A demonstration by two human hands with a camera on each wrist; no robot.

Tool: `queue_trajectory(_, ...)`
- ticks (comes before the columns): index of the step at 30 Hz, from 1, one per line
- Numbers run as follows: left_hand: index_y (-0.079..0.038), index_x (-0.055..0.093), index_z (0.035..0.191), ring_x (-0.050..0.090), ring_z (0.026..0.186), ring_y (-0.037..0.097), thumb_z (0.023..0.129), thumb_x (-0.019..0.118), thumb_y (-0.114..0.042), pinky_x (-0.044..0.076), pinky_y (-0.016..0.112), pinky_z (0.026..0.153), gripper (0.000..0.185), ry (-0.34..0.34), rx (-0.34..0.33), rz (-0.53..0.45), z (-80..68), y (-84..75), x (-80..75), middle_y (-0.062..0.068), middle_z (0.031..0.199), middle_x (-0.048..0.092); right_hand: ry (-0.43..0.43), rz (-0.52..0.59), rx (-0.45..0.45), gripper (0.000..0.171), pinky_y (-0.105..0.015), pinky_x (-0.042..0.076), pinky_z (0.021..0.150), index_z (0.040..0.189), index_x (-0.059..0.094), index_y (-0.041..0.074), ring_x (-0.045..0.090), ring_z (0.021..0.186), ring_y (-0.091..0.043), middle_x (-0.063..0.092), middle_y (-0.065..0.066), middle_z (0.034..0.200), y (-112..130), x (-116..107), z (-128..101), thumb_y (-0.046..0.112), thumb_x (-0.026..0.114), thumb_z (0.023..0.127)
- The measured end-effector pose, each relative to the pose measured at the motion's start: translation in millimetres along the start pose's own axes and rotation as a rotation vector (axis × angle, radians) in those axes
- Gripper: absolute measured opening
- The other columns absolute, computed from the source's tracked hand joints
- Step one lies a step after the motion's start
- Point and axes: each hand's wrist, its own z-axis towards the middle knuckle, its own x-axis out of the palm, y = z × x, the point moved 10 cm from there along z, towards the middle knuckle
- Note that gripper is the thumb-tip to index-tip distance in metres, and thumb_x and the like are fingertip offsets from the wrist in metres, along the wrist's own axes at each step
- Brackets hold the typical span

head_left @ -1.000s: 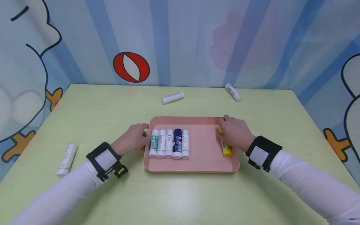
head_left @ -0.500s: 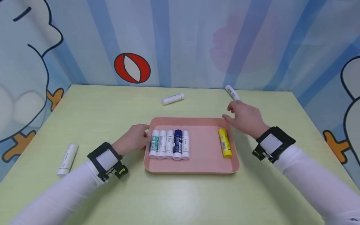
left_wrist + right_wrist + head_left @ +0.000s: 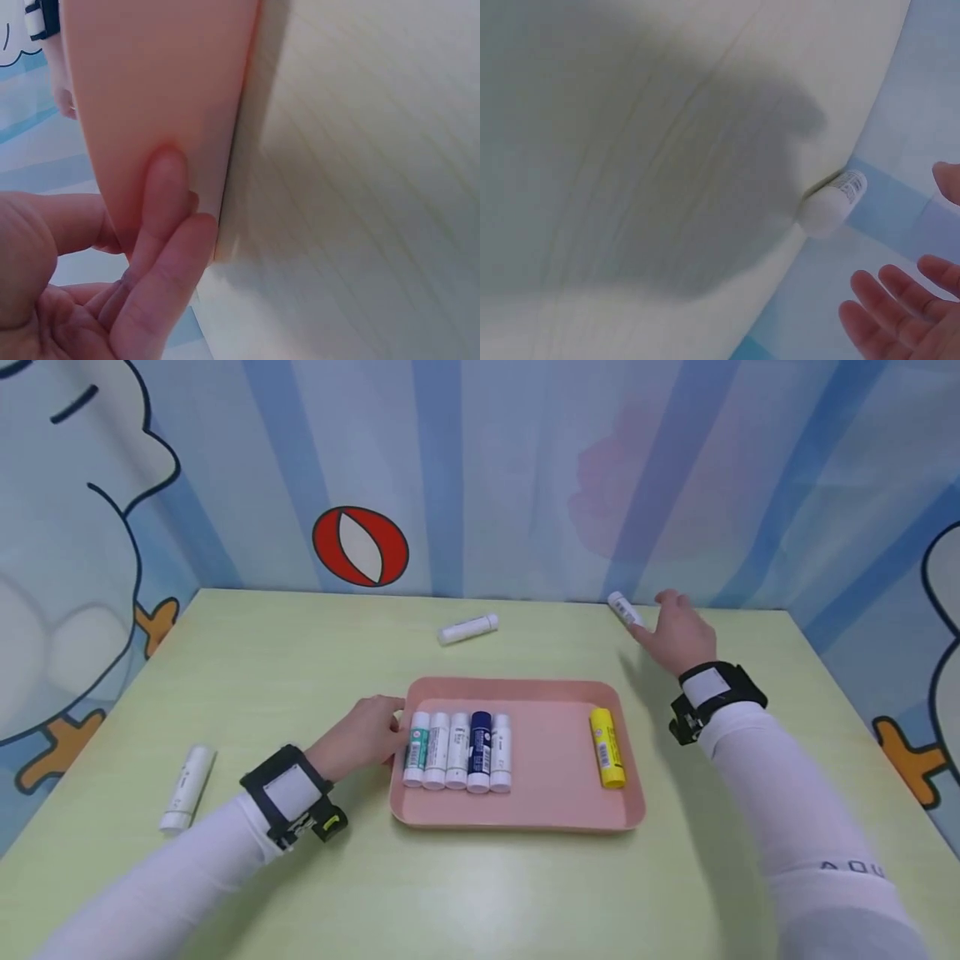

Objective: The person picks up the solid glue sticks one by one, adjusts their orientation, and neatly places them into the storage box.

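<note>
My left hand (image 3: 360,739) holds the left rim of a pink tray (image 3: 558,752). In the left wrist view, the thumb lies over the rim while curled fingers (image 3: 169,187) press the outer wall. Inside the tray, several white-capped glue sticks, one with a green label (image 3: 416,749) and one dark blue (image 3: 480,752), lie side by side at the left. A yellow glue stick (image 3: 607,747) lies apart at the right. My right hand (image 3: 681,637), fingers spread, hovers beside a white glue stick (image 3: 624,608) near the table's back edge. The right wrist view shows a gap between them.
Another white glue stick (image 3: 468,628) lies behind the tray. One more white glue stick (image 3: 187,789) rests on the table at the left, near the left forearm. A blue striped cloth backdrop (image 3: 517,468) rises behind the table (image 3: 480,893).
My right hand has let go of the yellow glue stick in the tray and moved back and right to the white glue stick at the rear. The left hand has stayed on the tray rim.
</note>
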Motion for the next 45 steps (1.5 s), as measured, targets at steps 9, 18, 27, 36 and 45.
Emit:
queue_trajectory(9, 0.004, 0.05, 0.136, 0.062, 0.061, 0.017, 0.095, 0.059, -0.004, 0.05, 0.027, 0.055, 0.043, -0.007, -0.004, -0.03, -7.2, -1.6, 0.6, 0.01, 0.084, 0.065, 0.127, 0.002, 0.141, 0.069, -0.053, 0.046, 0.072, 0.138, 0.031, -0.011, 0.054, 0.09, -0.045, 0.043, -0.033, 0.119, -21, 36, 27, 0.037, 0.057, 0.096)
queue_trajectory(18, 0.002, 0.052, 0.134, 0.061, 0.059, 0.017, 0.094, 0.058, -0.003, 0.049, 0.027, 0.053, 0.041, 0.008, 0.031, -0.027, -6.0, -14.2, 5.3, 0.009, 0.08, 0.064, 0.206, -0.031, 0.236, 0.074, -0.053, 0.046, 0.076, 0.135, 0.029, -0.014, 0.052, 0.092, -0.046, 0.044, -0.032, 0.108, -50, 43, 22, 0.04, 0.058, 0.094)
queue_trajectory(27, 0.001, 0.051, 0.135, 0.061, 0.06, 0.017, 0.095, 0.058, -0.004, 0.048, 0.027, 0.052, 0.041, 0.016, 0.031, -0.028, -6.6, -18.3, 8.3, 0.009, 0.081, 0.064, 0.161, -0.078, 0.177, 0.044, -0.05, 0.048, 0.07, 0.107, 0.051, -0.019, 0.056, 0.083, -0.043, 0.054, -0.033, 0.097, -48, 31, 16, 0.022, 0.058, 0.095)
queue_trajectory(36, 0.003, 0.053, 0.131, 0.062, 0.058, 0.017, 0.094, 0.059, -0.003, 0.049, 0.028, 0.053, 0.038, 0.02, 0.051, -0.034, -8.0, -15.2, 8.7, 0.008, 0.079, 0.065, 0.134, 0.001, 0.176, 0.03, -0.047, 0.046, 0.069, 0.1, 0.057, -0.018, 0.055, 0.077, -0.039, 0.059, -0.031, 0.092, -47, 35, 13, 0.012, 0.054, 0.093)
queue_trajectory(45, 0.004, 0.048, 0.136, 0.062, 0.061, 0.018, 0.095, 0.06, -0.004, 0.05, 0.028, 0.055, 0.044, 0.019, 0.011, -0.037, -9.9, -6.5, 6.3, 0.01, 0.083, 0.064, 0.111, 0.081, 0.087, 0.028, -0.049, 0.046, 0.068, 0.1, 0.058, -0.018, 0.056, 0.076, -0.04, 0.06, -0.032, 0.092, -34, 32, 4, 0.007, 0.053, 0.09)
